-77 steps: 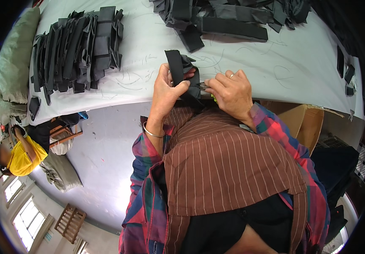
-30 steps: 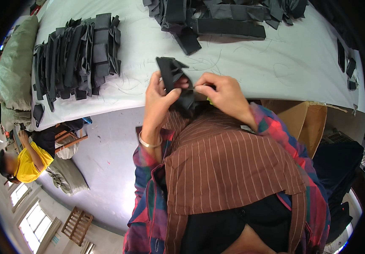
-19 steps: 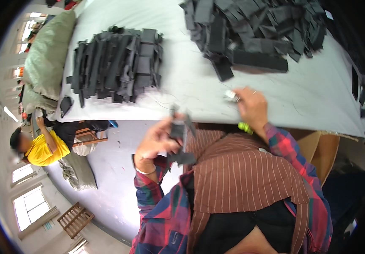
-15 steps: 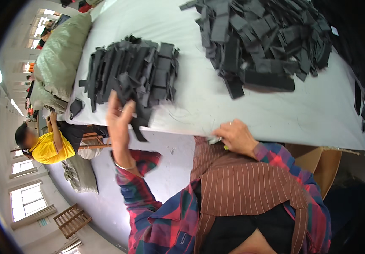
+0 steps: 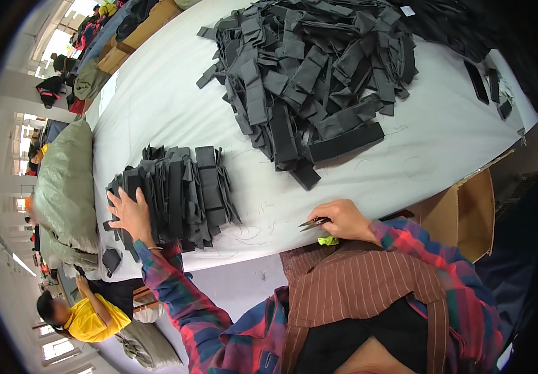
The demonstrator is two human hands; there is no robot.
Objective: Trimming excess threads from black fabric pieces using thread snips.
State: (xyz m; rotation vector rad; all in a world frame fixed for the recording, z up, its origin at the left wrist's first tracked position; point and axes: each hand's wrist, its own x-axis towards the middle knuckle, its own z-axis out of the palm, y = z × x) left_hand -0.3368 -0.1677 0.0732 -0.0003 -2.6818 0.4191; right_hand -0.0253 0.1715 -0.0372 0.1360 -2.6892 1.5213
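Near the left end of the table, my left hand (image 5: 130,215) rests with spread fingers on the left side of a neat row of dark grey fabric strips (image 5: 178,193). Nothing is gripped in it. My right hand (image 5: 341,219) is closed around small thread snips (image 5: 314,222), whose dark pointed blades stick out to the left over the table's front edge. A yellow-green bit (image 5: 328,240) hangs just below that hand. Beyond it lies a big loose heap of similar dark grey fabric strips (image 5: 309,75).
The white-covered table (image 5: 263,187) stretches before me. A stuffed pale green sack (image 5: 66,181) leans at its left edge. An open cardboard box (image 5: 475,215) stands below its right front edge. A black phone-like slab (image 5: 476,81) lies at right. A person in yellow (image 5: 97,318) sits at left.
My left hand has gone from holding a dark strip at the row's front to lying on the row's left side. The view has shifted, and the snips' blades now show clearly.
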